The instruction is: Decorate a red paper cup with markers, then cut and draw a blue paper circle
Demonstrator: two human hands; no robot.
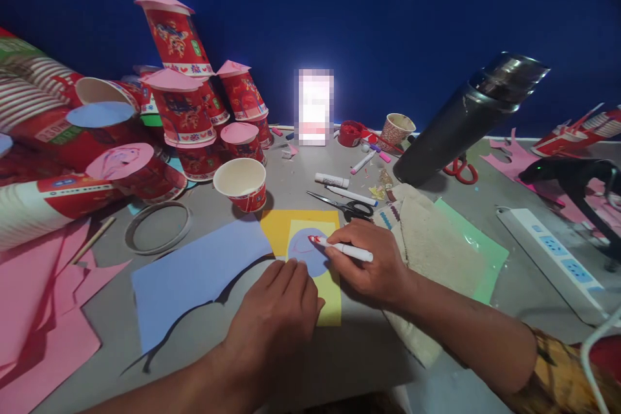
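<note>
My right hand (371, 262) grips a white marker (352, 251), its red tip touching a small blue paper circle (308, 259). Thin red curved lines show on the circle, which lies on a yellow paper strip (330, 314). Fingers down and close together, my left hand (284, 301) rests on the strip's left side beside the circle, covering part of it. An orange-yellow sheet (275, 231) lies under the strip's far end. Left of it is a cut sheet of blue paper (194, 278). Black scissors (347, 206) lie just beyond my right hand.
Red paper cups with pink paper tops (179, 107) stand stacked at the back left, near an upright cup (241, 184). A tape ring (158, 228) and pink paper (43, 310) lie left. Rightward are a cloth (436, 252), a dark flask (466, 119) and a power strip (553, 259).
</note>
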